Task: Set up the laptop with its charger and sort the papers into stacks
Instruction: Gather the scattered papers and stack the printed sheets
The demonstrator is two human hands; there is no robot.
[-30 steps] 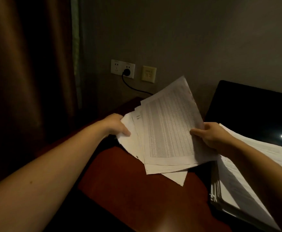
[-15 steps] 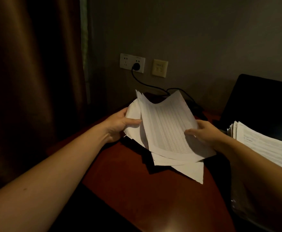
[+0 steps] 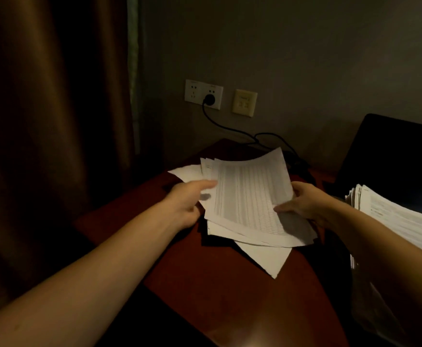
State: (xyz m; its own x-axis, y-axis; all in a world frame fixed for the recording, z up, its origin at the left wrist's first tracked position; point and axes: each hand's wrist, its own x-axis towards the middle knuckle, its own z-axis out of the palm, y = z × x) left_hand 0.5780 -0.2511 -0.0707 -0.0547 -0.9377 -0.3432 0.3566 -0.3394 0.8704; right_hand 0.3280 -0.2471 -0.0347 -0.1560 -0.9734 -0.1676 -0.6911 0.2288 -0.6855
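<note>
A loose bundle of printed sheets (image 3: 250, 196) lies low over the reddish-brown table (image 3: 225, 291), its top page a ruled table of figures. My left hand (image 3: 189, 199) holds the bundle's left edge. On the right edge my right hand (image 3: 302, 204) grips it, thumb on top. One white sheet (image 3: 267, 256) juts out beneath, toward me. A second, thicker stack of papers (image 3: 400, 219) sits at the right, in front of the open black laptop (image 3: 390, 156). The black charger cable (image 3: 232, 128) runs from the wall socket (image 3: 203, 93) down behind the sheets.
A brown curtain (image 3: 49, 136) hangs at the left, close to the table's left edge. A beige wall plate (image 3: 244, 102) sits to the right of the socket. The grey wall stands directly behind the table.
Both hands have lowered the bundle from an upright tilt down toward the table, and it now lies flatter. The view has shifted, bringing more cable and the laptop into sight.
</note>
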